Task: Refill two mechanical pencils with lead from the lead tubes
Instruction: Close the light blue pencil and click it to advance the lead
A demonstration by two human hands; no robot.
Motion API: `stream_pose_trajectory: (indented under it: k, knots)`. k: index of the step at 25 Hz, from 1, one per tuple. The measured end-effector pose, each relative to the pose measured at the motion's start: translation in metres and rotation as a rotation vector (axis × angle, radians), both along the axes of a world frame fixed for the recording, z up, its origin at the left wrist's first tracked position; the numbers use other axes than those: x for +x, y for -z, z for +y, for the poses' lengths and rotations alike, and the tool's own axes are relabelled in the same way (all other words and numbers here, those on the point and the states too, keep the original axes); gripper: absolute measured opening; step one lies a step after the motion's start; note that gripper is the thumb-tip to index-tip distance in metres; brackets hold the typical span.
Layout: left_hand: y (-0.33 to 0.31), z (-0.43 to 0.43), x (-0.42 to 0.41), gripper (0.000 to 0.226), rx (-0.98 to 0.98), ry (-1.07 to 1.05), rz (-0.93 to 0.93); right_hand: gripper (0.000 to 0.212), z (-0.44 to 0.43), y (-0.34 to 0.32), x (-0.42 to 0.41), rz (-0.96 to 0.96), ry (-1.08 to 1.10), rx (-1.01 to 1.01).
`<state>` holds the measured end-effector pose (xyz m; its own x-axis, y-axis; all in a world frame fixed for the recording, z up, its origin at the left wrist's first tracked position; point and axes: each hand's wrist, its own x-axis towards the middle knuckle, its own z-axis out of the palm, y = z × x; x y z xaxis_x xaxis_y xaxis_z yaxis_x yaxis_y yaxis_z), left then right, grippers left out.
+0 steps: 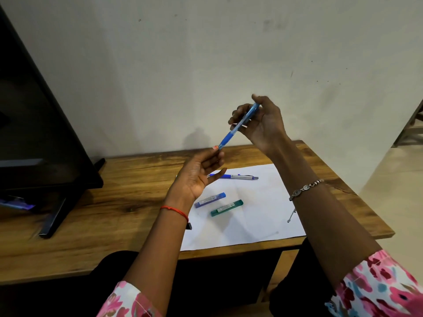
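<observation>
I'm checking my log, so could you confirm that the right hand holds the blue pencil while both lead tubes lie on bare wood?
Not quite: the head view shows the blue tube and green tube lying on the white paper, not bare wood. The right hand does hold the blue pencil.

A wooden table (137,179) bears a screen stand (55,218) and a white sheet (251,225) carrying a pencil (238,176), a blue tube (210,200) and a green tube (226,208).
</observation>
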<state>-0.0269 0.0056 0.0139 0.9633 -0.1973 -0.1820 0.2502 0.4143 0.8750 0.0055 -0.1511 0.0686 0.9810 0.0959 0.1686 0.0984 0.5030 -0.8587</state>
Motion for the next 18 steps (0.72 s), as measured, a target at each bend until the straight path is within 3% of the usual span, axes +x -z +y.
stream_pose_trajectory:
  k: [3, 7, 15, 18]
  knots:
    - [0.002, 0.014, 0.006, 0.009, 0.027, -0.079, 0.077, 0.026, -0.015, 0.019, 0.003, -0.006, 0.029, -0.19]
    - [0.006, 0.027, 0.013, 0.011, 0.084, -0.16, 0.16, 0.008, -0.036, 0.037, 0.003, -0.084, -0.033, -0.615]
    - [0.017, 0.025, 0.012, 0.016, 0.278, -0.194, 0.277, 0.018, -0.038, 0.07, -0.003, -0.173, -0.001, -1.174]
    - [0.021, 0.029, 0.014, 0.021, 0.303, -0.25, 0.351, 0.017, -0.038, 0.082, -0.001, -0.249, 0.037, -1.291]
